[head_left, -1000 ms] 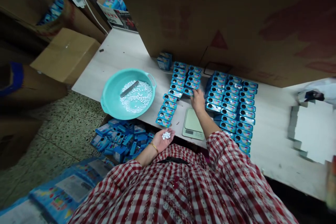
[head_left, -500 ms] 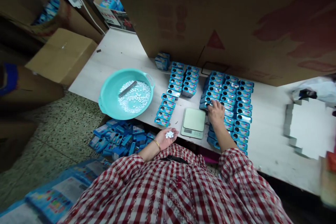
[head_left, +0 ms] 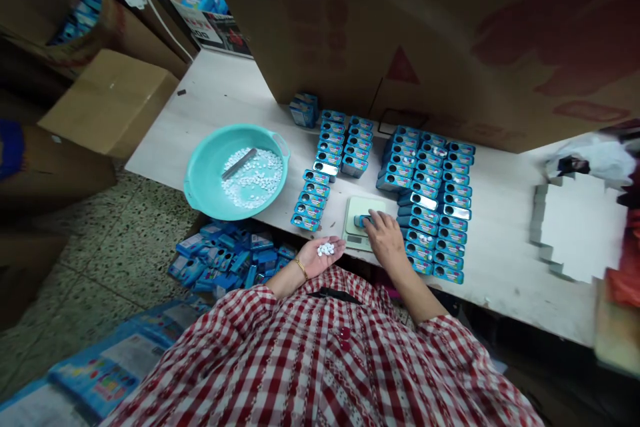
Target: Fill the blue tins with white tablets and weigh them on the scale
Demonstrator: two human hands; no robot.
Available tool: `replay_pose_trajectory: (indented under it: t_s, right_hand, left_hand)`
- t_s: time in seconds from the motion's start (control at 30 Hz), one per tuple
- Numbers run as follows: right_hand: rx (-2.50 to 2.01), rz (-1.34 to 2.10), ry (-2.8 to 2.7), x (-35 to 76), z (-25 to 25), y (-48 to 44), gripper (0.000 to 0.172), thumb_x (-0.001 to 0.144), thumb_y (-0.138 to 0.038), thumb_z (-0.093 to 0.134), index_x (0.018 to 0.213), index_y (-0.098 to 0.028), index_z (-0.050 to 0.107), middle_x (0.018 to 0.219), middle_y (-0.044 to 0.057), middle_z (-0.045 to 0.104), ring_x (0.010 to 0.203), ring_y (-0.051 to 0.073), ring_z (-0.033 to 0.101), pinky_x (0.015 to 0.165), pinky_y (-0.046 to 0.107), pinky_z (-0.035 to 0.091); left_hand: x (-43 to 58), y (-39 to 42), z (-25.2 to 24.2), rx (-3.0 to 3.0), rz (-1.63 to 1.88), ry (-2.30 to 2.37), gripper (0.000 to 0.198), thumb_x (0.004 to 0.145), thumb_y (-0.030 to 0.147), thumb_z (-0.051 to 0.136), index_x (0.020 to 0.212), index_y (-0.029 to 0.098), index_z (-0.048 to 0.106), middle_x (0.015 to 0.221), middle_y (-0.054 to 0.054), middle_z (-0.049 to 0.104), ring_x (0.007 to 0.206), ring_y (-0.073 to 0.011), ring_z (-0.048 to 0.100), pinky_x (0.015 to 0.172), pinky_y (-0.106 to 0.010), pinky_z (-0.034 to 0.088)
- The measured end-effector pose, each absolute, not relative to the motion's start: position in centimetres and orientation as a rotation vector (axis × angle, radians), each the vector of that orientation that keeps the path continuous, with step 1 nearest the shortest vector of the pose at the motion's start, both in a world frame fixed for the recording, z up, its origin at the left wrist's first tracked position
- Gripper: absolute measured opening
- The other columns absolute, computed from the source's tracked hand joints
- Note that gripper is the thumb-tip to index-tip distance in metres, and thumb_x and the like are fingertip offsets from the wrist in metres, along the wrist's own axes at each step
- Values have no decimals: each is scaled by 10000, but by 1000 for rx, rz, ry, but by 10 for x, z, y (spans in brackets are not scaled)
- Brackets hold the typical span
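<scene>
A huge cardboard box (head_left: 350, 27) stood across the back of your white table (head_left: 510, 250). In front of it, to the right, blue tins (head_left: 427, 173) were packed in three columns, with shorter columns to their left. Near the table's left end sat your turquoise basin (head_left: 203, 147). Your pale green scale (head_left: 366, 204) lay between the tin columns, close to the front edge.

Your right hand (head_left: 386, 238) was over the scale, fingers bent and closed on one end of a single blue tin (head_left: 361, 221) at its plate; whether the plate bore the tin's weight, I could not tell. Your left hand (head_left: 316, 259) was palm up and spread, just beside the scale's front left corner. A grey bar (head_left: 239, 165) lay in the basin among white pellets (head_left: 255, 183), and a small pile of pellets (head_left: 325, 249) rested loosely on your left palm.
</scene>
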State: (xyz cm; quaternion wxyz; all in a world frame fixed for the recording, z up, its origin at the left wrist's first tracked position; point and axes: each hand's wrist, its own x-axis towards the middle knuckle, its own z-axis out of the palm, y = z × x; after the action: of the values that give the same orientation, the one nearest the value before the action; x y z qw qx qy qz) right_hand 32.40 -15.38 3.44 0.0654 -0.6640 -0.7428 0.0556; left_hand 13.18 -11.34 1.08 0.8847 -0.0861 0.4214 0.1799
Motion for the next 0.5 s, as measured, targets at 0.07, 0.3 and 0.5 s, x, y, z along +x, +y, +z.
replay_pose_trajectory:
  t_s: [0.07,0.3,0.5]
  right_hand:
    - [-1903,281,-2240,303,40,-165,304,837,-180,415,1115,-190,538,1144,116,532,996,251,443,818,397,371]
    - [-1821,547,-2374,244,39,-186,338,809,-131,447,1142,-100,491,1033,131,553,874,213,494,754,324,445]
    - [-1653,732,-2271,242,35,-189,242,838,-147,419,1036,-121,556,999,114,585,925,184,527,820,310,453]
  left_hand:
    - [131,-117,10,-178,362,866,167,783,122,447,821,69,601,852,-140,659,796,-188,629,741,-314,485]
    - [128,-125,11,-187,296,907,225,818,147,399,805,70,610,652,-72,637,588,-121,595,598,-235,461]
    - [119,-130,10,-201,273,917,251,833,138,375,716,85,591,571,-49,605,507,-97,564,550,-214,459]
